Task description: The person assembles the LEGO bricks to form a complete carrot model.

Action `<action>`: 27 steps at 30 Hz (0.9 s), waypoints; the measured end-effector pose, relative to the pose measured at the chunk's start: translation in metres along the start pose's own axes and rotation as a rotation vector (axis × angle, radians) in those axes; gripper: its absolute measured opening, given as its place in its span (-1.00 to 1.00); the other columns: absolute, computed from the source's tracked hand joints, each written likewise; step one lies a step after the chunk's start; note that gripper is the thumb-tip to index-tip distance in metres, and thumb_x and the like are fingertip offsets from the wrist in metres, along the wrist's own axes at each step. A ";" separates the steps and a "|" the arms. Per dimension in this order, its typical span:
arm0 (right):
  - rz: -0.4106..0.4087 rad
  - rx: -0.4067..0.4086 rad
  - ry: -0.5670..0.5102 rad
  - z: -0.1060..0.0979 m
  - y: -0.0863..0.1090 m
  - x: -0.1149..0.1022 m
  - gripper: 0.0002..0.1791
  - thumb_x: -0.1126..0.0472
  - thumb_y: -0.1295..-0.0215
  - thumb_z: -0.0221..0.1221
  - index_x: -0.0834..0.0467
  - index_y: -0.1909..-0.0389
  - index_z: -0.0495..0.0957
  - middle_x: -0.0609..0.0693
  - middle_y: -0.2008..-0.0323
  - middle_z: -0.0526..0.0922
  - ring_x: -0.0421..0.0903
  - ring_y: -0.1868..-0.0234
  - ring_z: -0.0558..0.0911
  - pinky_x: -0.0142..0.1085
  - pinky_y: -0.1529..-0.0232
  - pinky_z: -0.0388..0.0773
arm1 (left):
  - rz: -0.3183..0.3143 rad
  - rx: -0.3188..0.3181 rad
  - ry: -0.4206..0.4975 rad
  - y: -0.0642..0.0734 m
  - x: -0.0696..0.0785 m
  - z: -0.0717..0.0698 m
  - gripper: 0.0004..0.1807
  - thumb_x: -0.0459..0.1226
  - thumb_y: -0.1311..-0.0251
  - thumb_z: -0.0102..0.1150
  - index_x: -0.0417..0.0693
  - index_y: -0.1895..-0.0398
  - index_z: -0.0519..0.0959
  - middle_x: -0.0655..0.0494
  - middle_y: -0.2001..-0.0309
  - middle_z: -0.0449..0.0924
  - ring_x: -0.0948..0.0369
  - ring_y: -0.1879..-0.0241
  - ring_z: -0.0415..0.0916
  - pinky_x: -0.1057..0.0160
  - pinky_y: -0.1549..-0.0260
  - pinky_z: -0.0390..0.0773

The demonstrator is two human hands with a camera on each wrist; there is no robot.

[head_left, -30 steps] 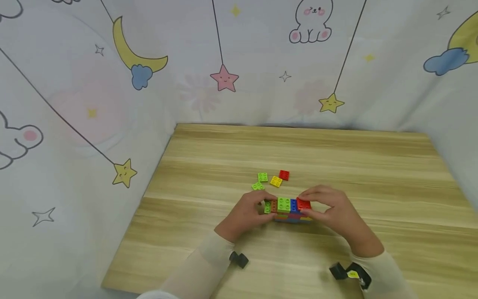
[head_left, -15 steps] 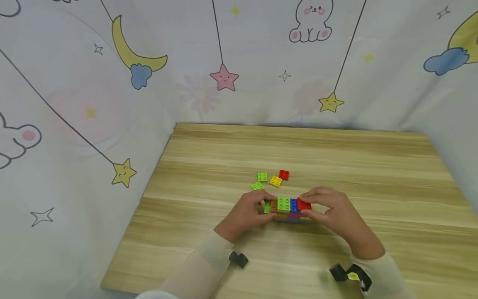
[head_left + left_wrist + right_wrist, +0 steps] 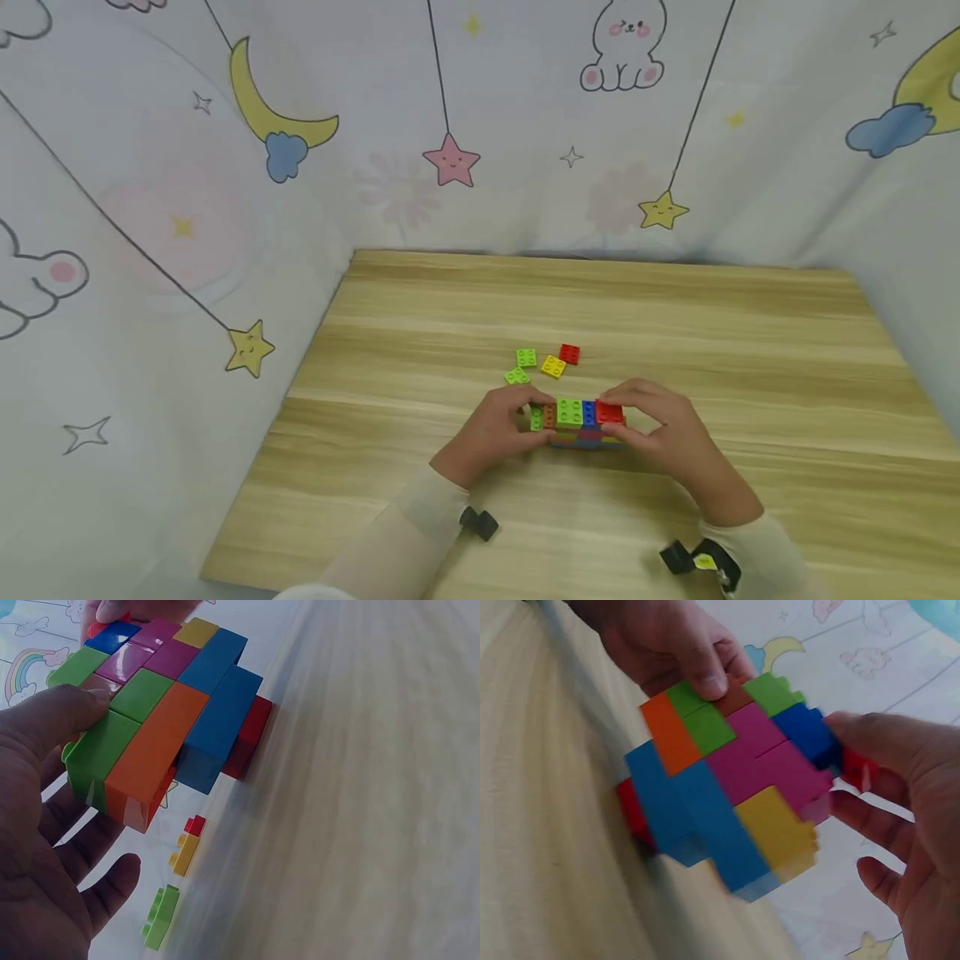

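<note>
A block build [image 3: 588, 436] of coloured toy building bricks stands upright on the table, with blue, orange, magenta, green and yellow bricks facing me. My left hand [image 3: 491, 429] grips its left end; in the left wrist view the thumb lies across the near face by the green brick [image 3: 105, 754]. At the top right end, my right hand [image 3: 660, 425] pinches a red brick [image 3: 610, 413] between thumb and fingers, next to the dark blue brick [image 3: 806, 729]. In the right wrist view the thumb partly hides that red brick. Another red brick [image 3: 634, 814] shows at the bottom.
Loose bricks lie behind the build on the wooden table [image 3: 420, 333]: a green one [image 3: 527, 357], another green one [image 3: 517, 377], a yellow one [image 3: 553, 366] and a red one [image 3: 569, 354]. A printed white cloth [image 3: 517, 208] hangs at the back and sides.
The head view has shifted slightly. The red brick under my right hand sits a little straighter in line with the top row; my left hand keeps its grip in place.
</note>
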State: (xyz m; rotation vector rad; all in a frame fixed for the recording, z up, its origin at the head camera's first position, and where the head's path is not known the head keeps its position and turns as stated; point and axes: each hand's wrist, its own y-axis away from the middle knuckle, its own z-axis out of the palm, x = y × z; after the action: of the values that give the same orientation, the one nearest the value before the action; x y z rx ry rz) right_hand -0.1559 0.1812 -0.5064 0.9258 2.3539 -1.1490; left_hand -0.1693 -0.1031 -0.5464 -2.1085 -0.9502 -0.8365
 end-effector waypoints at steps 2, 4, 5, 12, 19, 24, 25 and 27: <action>0.095 -0.005 -0.012 0.005 0.005 0.004 -0.40 0.37 0.06 0.60 0.08 -0.09 0.70 -0.10 0.02 0.75 -0.14 -0.03 0.68 -0.40 -0.11 0.55 | 0.007 0.003 -0.014 0.000 0.001 0.001 -0.55 -0.25 -0.14 0.56 0.05 -0.12 0.68 0.26 0.00 0.71 0.35 0.09 0.55 0.11 0.06 0.65; 0.194 -0.029 -0.024 0.009 0.010 0.008 -0.37 0.31 -0.02 0.58 0.07 -0.17 0.66 -0.08 -0.05 0.74 -0.17 -0.08 0.66 -0.21 -0.09 0.60 | 0.011 0.007 -0.030 0.000 0.002 0.001 -0.54 -0.22 -0.14 0.56 0.05 -0.13 0.67 0.26 -0.01 0.70 0.34 0.07 0.55 0.11 0.05 0.65; 0.245 -0.046 -0.027 0.011 0.011 0.009 -0.38 0.26 -0.06 0.58 0.07 -0.19 0.64 -0.08 -0.07 0.73 -0.18 -0.09 0.65 -0.12 -0.08 0.61 | 0.012 0.007 -0.037 0.000 0.002 0.000 -0.52 -0.20 -0.14 0.57 0.06 -0.14 0.66 0.27 -0.03 0.69 0.34 0.03 0.55 0.11 0.02 0.63; 0.409 -0.079 -0.054 0.018 0.015 0.010 -0.55 0.11 -0.15 0.54 0.03 -0.06 0.68 -0.13 -0.02 0.75 -0.13 -0.06 0.67 0.10 -0.10 0.57 | -0.185 0.162 -0.015 -0.004 -0.015 -0.013 -0.54 -0.11 -0.30 0.40 0.01 -0.23 0.64 0.24 -0.20 0.62 0.16 -0.28 0.44 -0.05 -0.29 0.43; 0.416 -0.069 -0.069 0.017 0.015 0.010 -0.55 0.12 -0.17 0.53 0.04 -0.09 0.67 -0.10 -0.05 0.74 -0.09 -0.08 0.66 0.11 -0.11 0.56 | -0.469 0.184 -0.261 -0.026 -0.043 -0.022 -0.45 -0.05 -0.13 0.54 0.09 -0.21 0.66 0.18 -0.13 0.65 0.07 -0.24 0.46 -0.04 -0.30 0.36; 0.434 -0.076 -0.098 0.018 0.015 0.009 -0.55 0.11 -0.19 0.52 0.02 -0.09 0.67 -0.12 -0.06 0.74 -0.10 -0.09 0.66 0.10 -0.13 0.56 | -0.483 0.108 -0.353 -0.033 -0.048 -0.020 -0.57 -0.09 -0.09 0.56 0.10 -0.06 0.76 0.19 -0.04 0.70 0.08 -0.13 0.50 -0.04 -0.14 0.37; 0.440 -0.078 -0.105 0.017 0.015 0.008 -0.56 0.10 -0.19 0.52 0.01 -0.09 0.67 -0.13 -0.06 0.74 -0.09 -0.10 0.66 0.11 -0.14 0.56 | -0.485 0.101 -0.365 -0.033 -0.048 -0.019 -0.59 -0.10 -0.09 0.56 0.10 -0.04 0.77 0.18 -0.03 0.71 0.07 -0.11 0.51 -0.03 -0.09 0.37; 0.447 -0.077 -0.118 0.017 0.015 0.008 -0.56 0.08 -0.20 0.51 0.00 -0.09 0.67 -0.13 -0.06 0.74 -0.07 -0.11 0.65 0.14 -0.16 0.55 | -0.488 0.097 -0.374 -0.034 -0.047 -0.019 -0.62 -0.13 -0.10 0.55 0.11 -0.03 0.78 0.17 -0.02 0.72 0.06 -0.09 0.52 -0.03 -0.06 0.37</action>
State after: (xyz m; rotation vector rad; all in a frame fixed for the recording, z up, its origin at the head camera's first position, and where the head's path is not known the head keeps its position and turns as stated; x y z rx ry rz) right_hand -0.1506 0.1774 -0.5297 1.2382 1.9456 -0.8989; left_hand -0.2264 -0.1181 -0.5612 -2.0119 -1.7132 -0.6094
